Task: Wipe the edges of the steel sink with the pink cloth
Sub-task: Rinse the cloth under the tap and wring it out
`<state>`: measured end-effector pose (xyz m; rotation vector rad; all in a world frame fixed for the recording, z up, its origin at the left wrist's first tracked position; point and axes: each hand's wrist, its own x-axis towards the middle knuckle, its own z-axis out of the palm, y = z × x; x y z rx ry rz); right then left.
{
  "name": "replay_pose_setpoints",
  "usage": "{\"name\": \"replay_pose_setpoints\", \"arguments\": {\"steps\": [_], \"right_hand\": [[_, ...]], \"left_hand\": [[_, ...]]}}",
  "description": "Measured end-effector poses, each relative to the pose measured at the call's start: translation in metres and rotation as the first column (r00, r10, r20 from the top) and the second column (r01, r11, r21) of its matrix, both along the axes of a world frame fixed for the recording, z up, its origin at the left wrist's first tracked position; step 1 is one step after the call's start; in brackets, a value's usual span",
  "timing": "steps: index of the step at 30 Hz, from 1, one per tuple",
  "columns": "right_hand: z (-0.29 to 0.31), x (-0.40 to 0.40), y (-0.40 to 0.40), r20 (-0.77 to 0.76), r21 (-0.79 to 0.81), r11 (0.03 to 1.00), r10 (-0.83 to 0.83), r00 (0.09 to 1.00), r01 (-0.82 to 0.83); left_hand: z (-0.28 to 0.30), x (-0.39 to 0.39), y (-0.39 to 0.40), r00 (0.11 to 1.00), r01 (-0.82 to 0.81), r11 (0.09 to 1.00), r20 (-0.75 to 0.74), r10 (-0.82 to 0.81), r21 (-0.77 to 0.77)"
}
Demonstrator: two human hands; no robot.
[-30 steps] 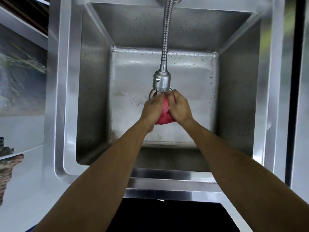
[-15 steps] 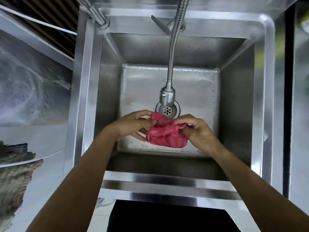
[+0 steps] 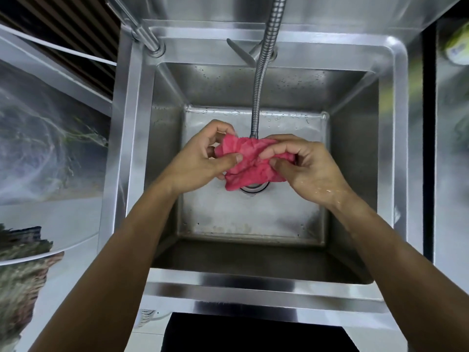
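The pink cloth is crumpled and wet, held over the middle of the steel sink. My left hand pinches its left side between thumb and fingers. My right hand grips its right side, with water drops on the wrist. The cloth hangs above the drain and hides most of it. Neither hand touches the sink's rim.
A flexible steel faucet hose hangs down from the back rim to just behind the cloth. A steel post stands at the back left corner. A patterned wall panel lies left; a dark gap and another steel surface lie right.
The hands have drawn apart and risen, spreading the balled cloth out wider. The head camera has pulled back, so more of the sink's rim shows.
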<state>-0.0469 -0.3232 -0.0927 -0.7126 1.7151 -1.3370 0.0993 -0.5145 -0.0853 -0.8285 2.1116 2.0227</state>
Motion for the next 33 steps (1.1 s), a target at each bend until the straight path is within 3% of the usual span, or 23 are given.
{"name": "replay_pose_setpoints", "arguments": {"steps": [6,9,11,16,20,23,26,29,33], "right_hand": [[0.006,-0.004,-0.01,-0.071,-0.094,0.995,-0.042,0.997,0.035],[0.011,-0.009,-0.017,-0.092,-0.114,0.993,-0.028,0.995,0.018],[0.011,-0.012,-0.021,-0.112,-0.101,0.995,-0.026,0.993,0.015],[0.014,-0.018,-0.028,-0.079,-0.107,0.994,-0.036,0.996,0.027],[0.018,-0.024,-0.03,-0.084,-0.091,0.995,-0.056,0.995,0.048],[0.015,-0.027,-0.032,-0.085,-0.067,0.996,-0.059,0.995,0.053],[0.013,-0.027,-0.034,-0.087,-0.044,0.997,-0.062,0.994,0.059],[0.015,-0.026,-0.038,-0.063,-0.027,0.998,-0.055,0.996,0.054],[0.016,-0.028,-0.039,-0.079,-0.022,0.998,-0.059,0.995,0.058]], "left_hand": [[0.004,-0.016,-0.012,0.989,-0.113,0.976,-0.111,0.093,-0.186],[-0.004,-0.043,-0.027,0.944,-0.329,0.926,-0.096,0.316,-0.187],[-0.008,-0.068,-0.036,0.897,-0.441,0.886,-0.042,0.44,-0.139],[-0.011,-0.12,-0.043,0.879,-0.477,0.873,0.042,0.475,0.101],[-0.013,-0.135,-0.047,0.85,-0.525,0.842,0.047,0.524,0.124],[-0.023,-0.136,-0.047,0.86,-0.502,0.862,-0.145,0.49,-0.064],[-0.031,-0.133,-0.046,0.895,-0.399,0.797,-0.384,0.228,-0.454],[-0.039,-0.128,-0.049,0.914,-0.36,0.697,-0.384,0.129,-0.621],[-0.039,-0.115,-0.045,0.942,-0.303,0.704,-0.315,0.118,-0.642]]}}
